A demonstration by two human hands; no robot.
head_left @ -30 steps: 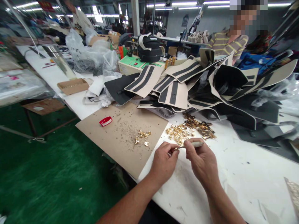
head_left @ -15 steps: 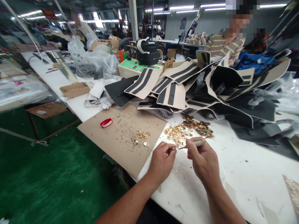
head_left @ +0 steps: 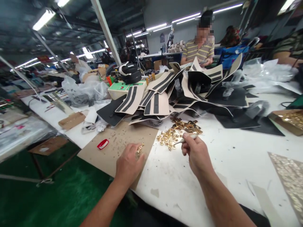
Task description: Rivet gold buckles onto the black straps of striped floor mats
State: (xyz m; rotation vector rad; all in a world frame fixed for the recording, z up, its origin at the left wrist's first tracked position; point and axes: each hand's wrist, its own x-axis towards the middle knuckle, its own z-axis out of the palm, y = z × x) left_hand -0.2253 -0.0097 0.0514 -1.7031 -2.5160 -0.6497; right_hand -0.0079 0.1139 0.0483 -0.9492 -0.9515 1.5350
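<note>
My left hand (head_left: 129,164) is over the brown board (head_left: 94,155), its fingers curled down beside a small group of gold pieces (head_left: 140,148). The hand partly covers them, and whether it grips one is hidden. In my right hand (head_left: 197,153) is a thin tool with a pale handle (head_left: 193,136), its metal tip pointing left over the white table. Near that tip lies a heap of small gold rings (head_left: 167,138), and behind it are darker gold metal pieces (head_left: 186,125). On the board's left part rests a red and white object (head_left: 102,144).
A pile of beige and black panels (head_left: 156,104) spreads behind the gold parts. Further back stand a green-topped machine (head_left: 118,88) and plastic bags (head_left: 82,90). A box of gold parts (head_left: 290,119) sits at the right. Across the table is a person in a striped shirt (head_left: 199,52).
My left hand has moved left from near the tool tip to the gold pieces on the board. My right hand still holds the tool. The view has shifted right and tilted.
</note>
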